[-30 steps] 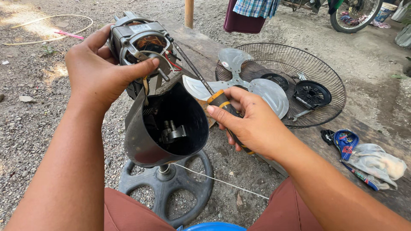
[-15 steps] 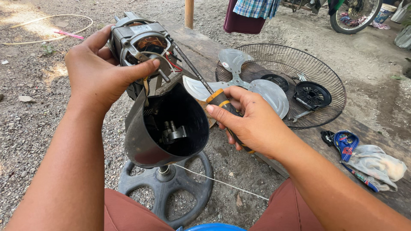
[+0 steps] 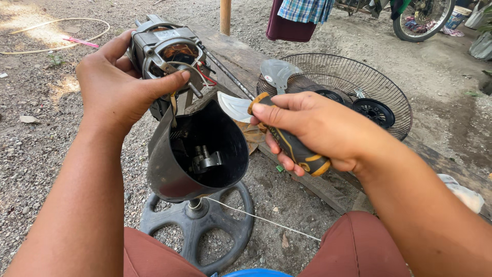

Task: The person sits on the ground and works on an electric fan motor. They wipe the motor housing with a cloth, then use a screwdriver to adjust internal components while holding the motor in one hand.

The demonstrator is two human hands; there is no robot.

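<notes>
My left hand (image 3: 115,87) grips a grey fan motor (image 3: 166,51) with copper windings, red wires and a short shaft, holding it above the open black motor housing (image 3: 197,154). Inside the housing sits a small metal gear part (image 3: 205,160). My right hand (image 3: 318,131) is closed around the black and yellow handle of a screwdriver (image 3: 294,149), whose long thin shaft (image 3: 228,74) reaches up toward the motor. The housing stands on a round dark spoked fan base (image 3: 200,231) on the gravel.
A wire fan guard (image 3: 353,90) lies on a wooden plank (image 3: 307,179) with pale fan blades (image 3: 279,72) and a black round cap (image 3: 374,110) in it. A white cord (image 3: 261,219) runs across the gravel. A wheel (image 3: 423,20) and hanging cloth (image 3: 300,15) are behind.
My right hand has shifted its grip along the screwdriver handle, so more of the handle shows. The motor and my left hand stay almost still.
</notes>
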